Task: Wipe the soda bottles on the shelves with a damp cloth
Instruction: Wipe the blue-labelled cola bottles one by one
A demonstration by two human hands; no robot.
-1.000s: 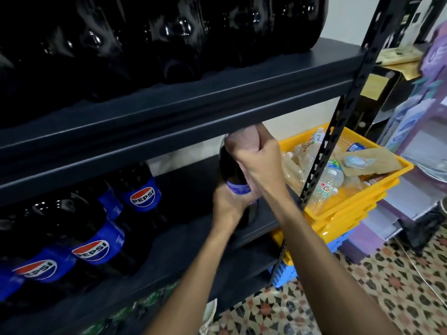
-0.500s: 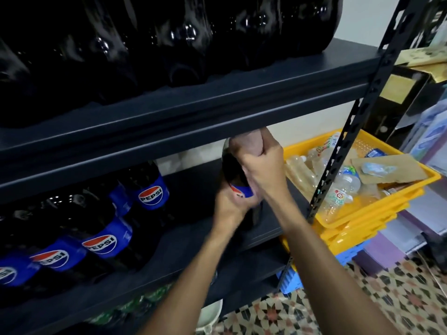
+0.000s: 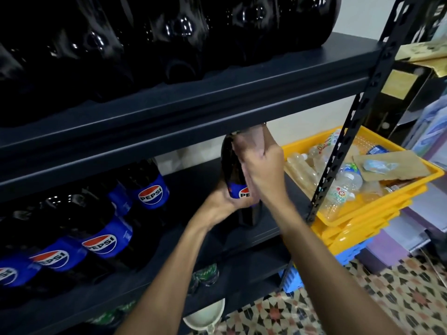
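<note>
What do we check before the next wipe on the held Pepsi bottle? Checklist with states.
1. Left hand grips the Pepsi bottle at its label: ok.
2. Right hand holds the cloth against the bottle's upper part: ok, though blurred.
3. Cloth damp: cannot tell.
4. Bottle roughly upright on the middle shelf: ok.
5. Cap clear of the upper shelf beam: cannot tell, hidden.
6. Neighbouring Pepsi bottles stand apart, to the left: ok.
</note>
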